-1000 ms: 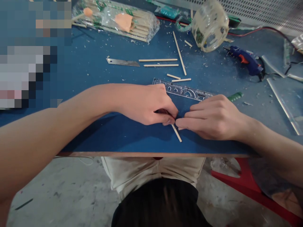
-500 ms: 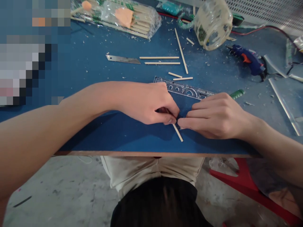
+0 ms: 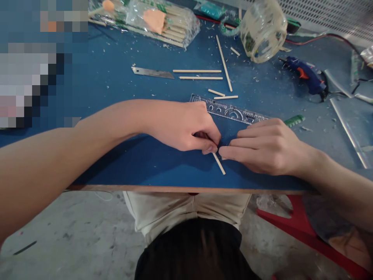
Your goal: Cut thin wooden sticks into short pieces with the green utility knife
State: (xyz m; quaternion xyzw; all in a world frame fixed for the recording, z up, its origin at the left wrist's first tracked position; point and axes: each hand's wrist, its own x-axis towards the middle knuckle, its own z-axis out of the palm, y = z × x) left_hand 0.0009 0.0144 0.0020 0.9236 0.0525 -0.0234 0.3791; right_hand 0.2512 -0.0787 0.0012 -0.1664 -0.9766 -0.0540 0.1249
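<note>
Pinched in left hand (image 3: 183, 126) grip, thin wooden stick (image 3: 219, 164) angled across blue bench (image 3: 116, 89); right hand (image 3: 262, 146) fingertips closed beside it.

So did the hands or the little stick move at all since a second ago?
Hardly. The right hand slid a touch to the right and the view shifted slightly. The left hand keeps its pinch on the thin wooden stick, whose end pokes out toward the table edge, with the right fingertips still meeting it. The clear ruler, blade and loose sticks lie where they were.
</note>
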